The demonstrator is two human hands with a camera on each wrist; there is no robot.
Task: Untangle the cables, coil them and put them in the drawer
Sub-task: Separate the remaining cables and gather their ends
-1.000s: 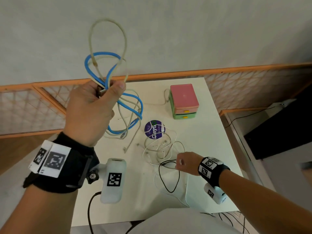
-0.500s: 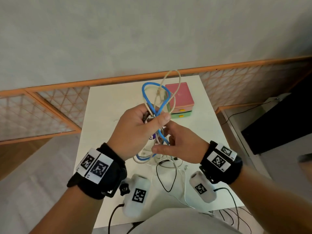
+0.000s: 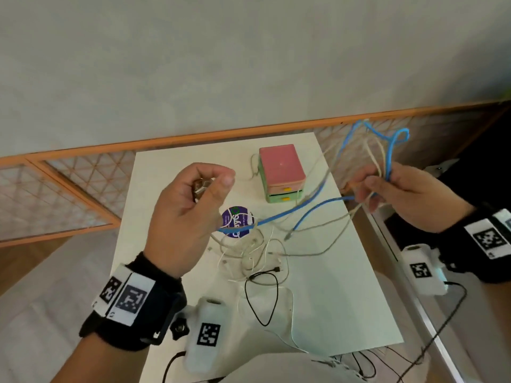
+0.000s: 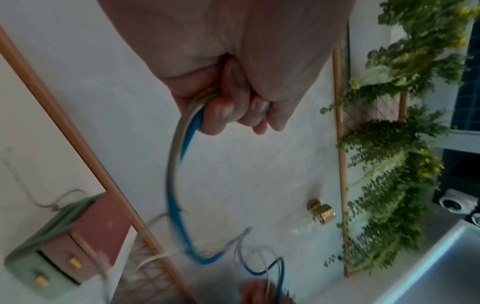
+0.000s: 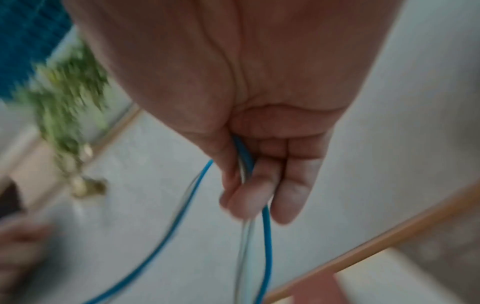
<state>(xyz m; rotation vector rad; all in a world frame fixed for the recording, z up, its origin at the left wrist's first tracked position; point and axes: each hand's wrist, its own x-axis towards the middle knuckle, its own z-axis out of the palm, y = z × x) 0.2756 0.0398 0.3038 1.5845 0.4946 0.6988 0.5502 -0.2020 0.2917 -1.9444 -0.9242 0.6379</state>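
A bright blue cable (image 3: 279,215) and a beige cable (image 3: 318,230) stretch above a white table (image 3: 345,299), where thin white cables (image 3: 249,252) and a black cable (image 3: 262,299) lie tangled. The drawer box (image 3: 280,172) is pink-topped with a green base and yellow knobs. A purple round sticker (image 3: 237,221) carries white lettering. Black wristbands (image 3: 132,305) bear black-and-white square markers.

A blue cable (image 3: 279,215) and a beige cable (image 3: 326,225) stretch, tangled, between the left hand (image 3: 188,214) and right hand (image 3: 409,194) above the desk (image 3: 345,299). Thin white cables (image 3: 249,255) and a black cable (image 3: 262,297) lie loose there. The pink-and-green drawer unit (image 3: 280,172) stands closed.
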